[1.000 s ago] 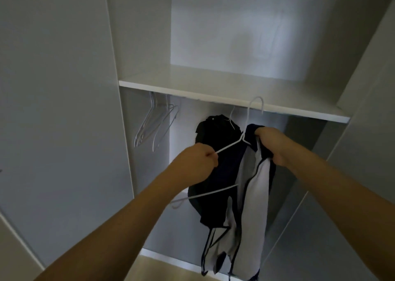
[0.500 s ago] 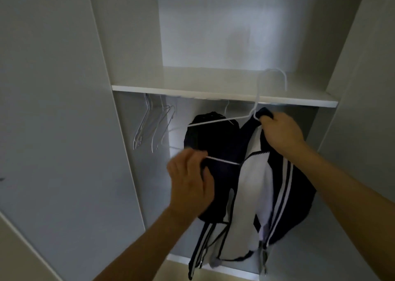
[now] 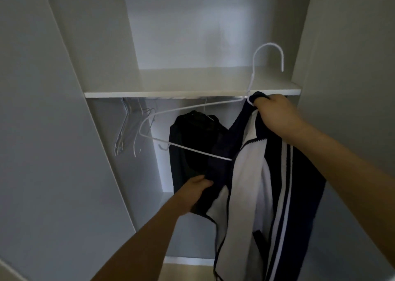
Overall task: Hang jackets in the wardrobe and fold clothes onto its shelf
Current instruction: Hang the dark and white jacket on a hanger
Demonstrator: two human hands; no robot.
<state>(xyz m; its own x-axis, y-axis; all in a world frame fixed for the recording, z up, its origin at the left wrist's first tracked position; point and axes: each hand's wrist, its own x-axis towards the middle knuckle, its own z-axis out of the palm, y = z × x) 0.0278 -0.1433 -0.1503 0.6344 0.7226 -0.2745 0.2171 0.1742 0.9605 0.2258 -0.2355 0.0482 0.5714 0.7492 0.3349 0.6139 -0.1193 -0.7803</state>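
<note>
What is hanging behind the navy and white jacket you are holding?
A dark garment hangs behind the jacket, with bare hangers further left. The jacket hides the garment's right side and the rail there.

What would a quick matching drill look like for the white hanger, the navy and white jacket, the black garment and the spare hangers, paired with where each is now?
Things:
1. white hanger
2. navy and white jacket
3. black garment
4. spare hangers

Places:
A. bunched on the rail at the left, bare
B. hanging already in the middle under the shelf
C. held up at its neck by the right hand, hook above the shelf edge
D. half on the hanger, its loose side gripped low by the left hand

Pairs: 1-C, 2-D, 3-B, 4-A
</note>
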